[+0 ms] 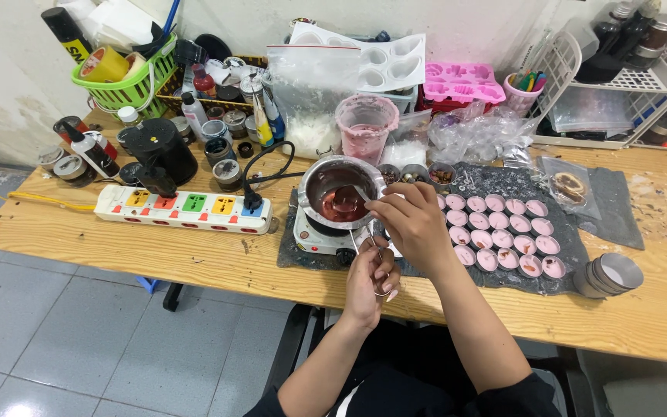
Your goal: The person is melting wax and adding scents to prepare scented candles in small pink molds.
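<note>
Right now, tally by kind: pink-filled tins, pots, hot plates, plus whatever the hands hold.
Small round tins with pink filling: 20 in view
Round steel melting pot: 1
White electric hot plate: 1
Metal spoon, in the right hand: 1
Thin metal tool, in the left hand: 1
Total: 24

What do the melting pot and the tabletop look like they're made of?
Pot: apparently polished metal, since its rim is silvery and reflective. It holds glossy pink liquid. Tabletop: wood or wood-look laminate, pale with visible grain and a matte finish. Which one, the view cannot settle.
</note>
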